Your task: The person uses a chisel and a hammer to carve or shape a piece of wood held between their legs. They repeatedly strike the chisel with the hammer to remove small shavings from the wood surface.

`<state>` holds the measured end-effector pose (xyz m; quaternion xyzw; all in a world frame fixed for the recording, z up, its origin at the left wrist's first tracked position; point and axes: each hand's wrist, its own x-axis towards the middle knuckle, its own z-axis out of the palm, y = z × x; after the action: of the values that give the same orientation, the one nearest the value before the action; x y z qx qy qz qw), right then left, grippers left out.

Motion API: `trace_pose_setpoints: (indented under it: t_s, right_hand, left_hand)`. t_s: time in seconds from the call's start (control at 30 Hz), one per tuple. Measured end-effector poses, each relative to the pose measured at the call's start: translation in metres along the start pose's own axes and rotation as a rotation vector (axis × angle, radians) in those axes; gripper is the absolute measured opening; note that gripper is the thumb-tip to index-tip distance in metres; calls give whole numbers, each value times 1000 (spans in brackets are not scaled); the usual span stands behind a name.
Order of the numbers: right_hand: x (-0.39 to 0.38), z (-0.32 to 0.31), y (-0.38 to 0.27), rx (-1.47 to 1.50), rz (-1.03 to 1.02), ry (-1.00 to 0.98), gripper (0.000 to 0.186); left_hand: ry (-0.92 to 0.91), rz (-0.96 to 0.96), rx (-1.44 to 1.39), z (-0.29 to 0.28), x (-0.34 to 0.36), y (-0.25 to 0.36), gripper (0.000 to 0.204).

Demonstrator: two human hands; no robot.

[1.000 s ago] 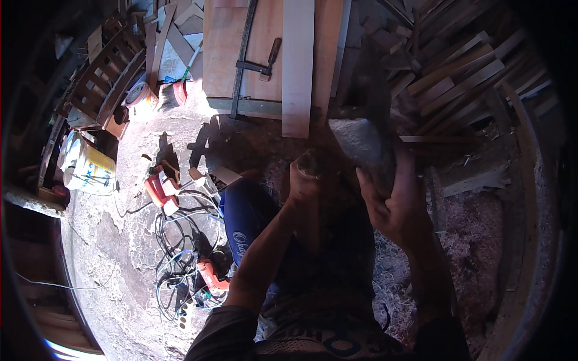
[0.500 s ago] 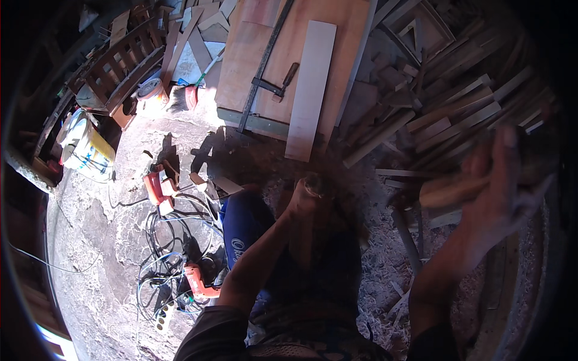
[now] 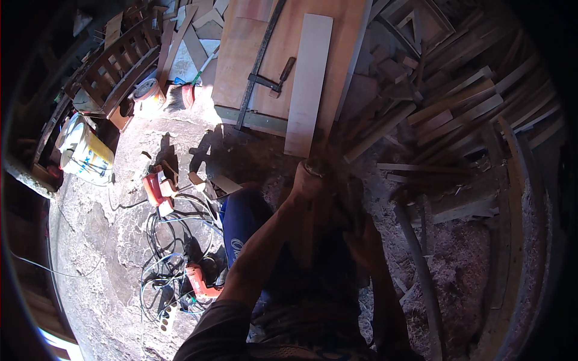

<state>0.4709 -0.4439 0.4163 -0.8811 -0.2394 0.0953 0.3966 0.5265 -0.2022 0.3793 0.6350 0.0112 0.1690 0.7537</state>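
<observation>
One dark, rough-ended, apparently wooden piece (image 3: pixel 312 168) is before the lap, and the left hand (image 3: pixel 306 183) is closed around it. The right hand (image 3: pixel 365 243) is near (in shadow, so I cannot tell its grip). Work seems underway; how much remains, darkness hides. Beyond lies a pale, rectangular wooden board (image 3: pixel 309 84).

From the wearer's head, the left fisheye camera of a side-by-side pair looks steeply down over a blue-trousered lap (image 3: pixel 245 212), with the bare left hand (image 3: pixel 307 182) and bare right hand (image 3: pixel 363 242) close below. Its wide field reaches forward to a long, pale, flat wooden board (image 3: pixel 309 84), darkening toward the corners.
</observation>
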Motion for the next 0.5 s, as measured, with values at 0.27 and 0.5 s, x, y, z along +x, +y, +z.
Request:
trace_pose_setpoints:
  t_s: [0.27,0.5]
  right_hand:
    - [-5,54,66,590,464,-131,71]
    - [15,84,91,635,602,-138,57]
  left_hand:
    - [9,152,32,16,-34,24,20]
    - [56,511,370,40,22,141,11]
